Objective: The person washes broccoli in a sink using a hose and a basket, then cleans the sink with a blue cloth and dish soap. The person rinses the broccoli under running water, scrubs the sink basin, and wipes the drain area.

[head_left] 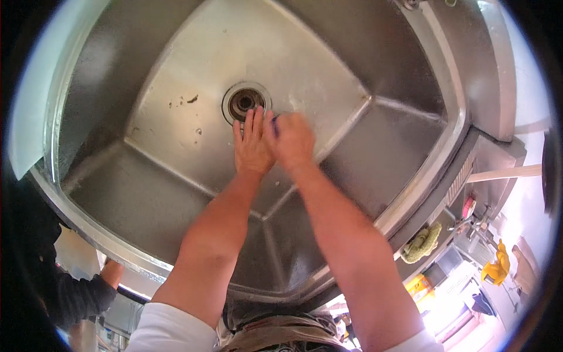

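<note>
A stainless steel sink basin (308,79) lies before me, with a round drain (246,102) in its floor. My left hand (253,147) rests with fingers stretched, their tips at the drain's lower rim, and nothing shows in it. Right beside it, my right hand (292,136) is curled and slightly blurred around a small dark blue item (275,126), mostly hidden by the fingers; what it is I cannot tell. Bits of dark debris (192,99) lie on the sink floor left of the drain.
Another person's dark sleeve (83,297) and forearm are at lower left, beyond the sink's rim (110,251). At right are a greenish cloth (422,243), a yellow glove (497,266), a yellow container (419,290) and a faucet (479,224).
</note>
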Demonstrator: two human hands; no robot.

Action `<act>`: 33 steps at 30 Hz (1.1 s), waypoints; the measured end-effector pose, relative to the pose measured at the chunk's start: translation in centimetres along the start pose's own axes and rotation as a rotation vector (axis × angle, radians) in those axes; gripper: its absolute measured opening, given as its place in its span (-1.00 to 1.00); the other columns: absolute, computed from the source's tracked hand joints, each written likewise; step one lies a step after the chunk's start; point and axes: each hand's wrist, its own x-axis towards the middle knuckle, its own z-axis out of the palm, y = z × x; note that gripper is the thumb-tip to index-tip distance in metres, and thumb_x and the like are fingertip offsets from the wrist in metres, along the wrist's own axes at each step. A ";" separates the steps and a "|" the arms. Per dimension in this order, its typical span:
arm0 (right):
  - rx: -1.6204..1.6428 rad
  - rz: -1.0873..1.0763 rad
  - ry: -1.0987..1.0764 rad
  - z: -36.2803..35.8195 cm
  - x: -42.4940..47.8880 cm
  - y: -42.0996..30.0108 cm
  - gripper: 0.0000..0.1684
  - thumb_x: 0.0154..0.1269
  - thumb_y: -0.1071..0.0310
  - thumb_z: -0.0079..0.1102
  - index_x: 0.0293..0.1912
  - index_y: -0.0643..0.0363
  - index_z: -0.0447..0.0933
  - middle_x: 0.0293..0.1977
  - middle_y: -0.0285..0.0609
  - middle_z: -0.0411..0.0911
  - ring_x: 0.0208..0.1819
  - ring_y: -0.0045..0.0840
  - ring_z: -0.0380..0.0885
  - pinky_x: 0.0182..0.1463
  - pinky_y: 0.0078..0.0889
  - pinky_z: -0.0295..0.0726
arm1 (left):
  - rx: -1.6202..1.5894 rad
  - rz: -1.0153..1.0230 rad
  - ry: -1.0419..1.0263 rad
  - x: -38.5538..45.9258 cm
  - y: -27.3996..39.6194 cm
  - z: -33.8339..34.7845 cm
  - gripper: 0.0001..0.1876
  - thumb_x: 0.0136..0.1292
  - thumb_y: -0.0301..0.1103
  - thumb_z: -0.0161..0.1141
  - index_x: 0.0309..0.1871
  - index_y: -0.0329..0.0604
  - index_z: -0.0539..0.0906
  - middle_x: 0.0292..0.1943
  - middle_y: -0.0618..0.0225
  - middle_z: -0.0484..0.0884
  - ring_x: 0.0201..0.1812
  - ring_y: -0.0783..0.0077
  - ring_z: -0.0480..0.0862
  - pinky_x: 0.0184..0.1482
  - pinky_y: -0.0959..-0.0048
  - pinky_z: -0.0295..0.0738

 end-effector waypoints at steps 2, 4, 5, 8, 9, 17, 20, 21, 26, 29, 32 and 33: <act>0.026 0.021 -0.043 1.5 -3.7 -0.9 -0.66 0.30 0.06 0.07 -0.28 0.13 0.59 -0.41 -0.07 0.51 -0.32 -0.14 0.53 -0.28 -0.03 0.53 | 0.052 0.065 0.010 -0.9 -0.8 0.3 -0.37 0.36 -0.08 -0.14 0.49 0.04 0.13 0.51 0.28 0.00 0.52 0.21 -0.04 0.45 -0.05 -0.18; -0.044 0.051 -0.098 1.6 -1.7 0.6 -0.58 0.34 0.01 -0.01 -0.35 0.15 0.62 -0.38 -0.03 0.55 -0.34 -0.12 0.57 -0.27 -0.02 0.55 | -0.080 0.085 0.013 0.1 -0.1 -0.6 -0.37 0.36 -0.12 -0.10 0.49 0.06 0.13 0.51 0.27 0.02 0.52 0.18 -0.02 0.45 -0.08 -0.17; -0.057 0.059 -0.059 1.9 -0.1 1.1 -0.58 0.34 0.01 0.00 -0.37 0.14 0.61 -0.39 -0.03 0.56 -0.34 -0.11 0.57 -0.28 -0.02 0.55 | -0.106 0.084 0.018 1.2 0.1 -1.0 -0.37 0.35 -0.14 -0.08 0.48 0.05 0.13 0.50 0.26 0.03 0.51 0.17 0.00 0.44 -0.09 -0.16; -0.098 0.117 0.002 1.5 1.5 2.1 -0.57 0.33 0.00 0.00 -0.44 0.13 0.58 -0.42 -0.02 0.56 -0.35 -0.10 0.58 -0.30 0.00 0.55 | -0.216 0.099 -0.033 0.3 0.9 -1.9 -0.28 0.22 -0.17 0.16 0.45 0.02 0.18 0.48 0.24 0.09 0.49 0.15 0.04 0.44 -0.10 -0.15; -0.103 0.118 0.037 1.7 3.0 2.1 -0.56 0.33 -0.01 0.00 -0.46 0.12 0.57 -0.43 -0.02 0.56 -0.36 -0.09 0.59 -0.30 0.00 0.55 | -0.140 0.087 0.039 1.3 0.4 -1.4 -0.24 0.18 -0.14 0.22 0.45 0.02 0.19 0.48 0.24 0.09 0.49 0.15 0.04 0.44 -0.10 -0.16; -0.141 0.287 -0.142 0.6 5.9 3.7 -0.57 0.38 0.05 -0.10 -0.42 0.09 0.59 -0.38 -0.05 0.60 -0.37 -0.12 0.60 -0.26 0.00 0.57 | -0.194 0.082 -0.022 0.8 0.9 -1.7 -0.13 0.01 -0.03 0.36 0.43 0.04 0.26 0.48 0.20 0.09 0.49 0.12 0.06 0.44 -0.14 -0.17; -0.102 0.166 -0.110 2.0 2.2 0.9 -0.55 0.41 0.05 -0.15 -0.41 0.08 0.60 -0.33 -0.07 0.61 -0.33 -0.13 0.61 -0.26 -0.01 0.57 | -0.186 -0.002 0.071 0.3 0.5 -1.0 -0.19 0.13 -0.01 0.24 0.47 0.17 0.20 0.50 0.27 0.07 0.51 0.20 0.02 0.46 -0.08 -0.21; -0.084 0.185 -0.179 2.2 0.9 0.5 -0.56 0.40 0.05 -0.13 -0.41 0.08 0.60 -0.34 -0.07 0.61 -0.32 -0.14 0.61 -0.26 -0.02 0.58 | -0.123 0.017 0.039 0.4 0.2 -0.5 -0.20 0.14 0.00 0.22 0.46 0.18 0.21 0.50 0.27 0.07 0.51 0.20 0.02 0.46 -0.07 -0.20; -0.204 0.048 -0.151 0.4 6.6 4.6 -0.69 0.35 0.15 -0.04 -0.39 0.08 0.57 -0.38 -0.11 0.59 -0.33 -0.19 0.62 -0.31 -0.07 0.60 | -0.164 0.089 0.025 1.3 1.0 -0.6 -0.29 0.20 0.03 0.10 0.43 0.11 0.25 0.49 0.23 0.08 0.49 0.14 0.06 0.44 -0.12 -0.20; -0.184 -0.024 0.004 2.0 3.4 3.5 -0.72 0.34 0.15 0.01 -0.41 0.06 0.56 -0.42 -0.13 0.57 -0.39 -0.19 0.59 -0.38 -0.07 0.57 | -0.119 0.070 -0.016 0.4 1.1 -1.1 -0.23 0.10 -0.03 0.26 0.41 0.10 0.29 0.48 0.23 0.09 0.48 0.15 0.07 0.44 -0.11 -0.18; -0.105 0.002 0.010 2.9 -1.3 1.2 -0.71 0.34 0.15 0.04 -0.44 0.06 0.55 -0.44 -0.13 0.55 -0.41 -0.18 0.58 -0.42 -0.10 0.57 | 0.178 0.086 0.165 0.5 -0.4 2.0 -0.07 -0.10 -0.05 0.46 0.41 0.12 0.29 0.47 0.24 0.11 0.48 0.18 0.08 0.44 -0.09 -0.17; -0.122 -0.026 0.001 2.9 -1.7 2.1 -0.70 0.34 0.15 0.03 -0.44 0.06 0.55 -0.45 -0.12 0.55 -0.41 -0.18 0.58 -0.43 -0.10 0.57 | 0.051 0.073 0.088 0.3 -0.1 1.2 -0.08 -0.09 -0.04 0.45 0.41 0.12 0.28 0.47 0.24 0.11 0.47 0.18 0.09 0.44 -0.09 -0.17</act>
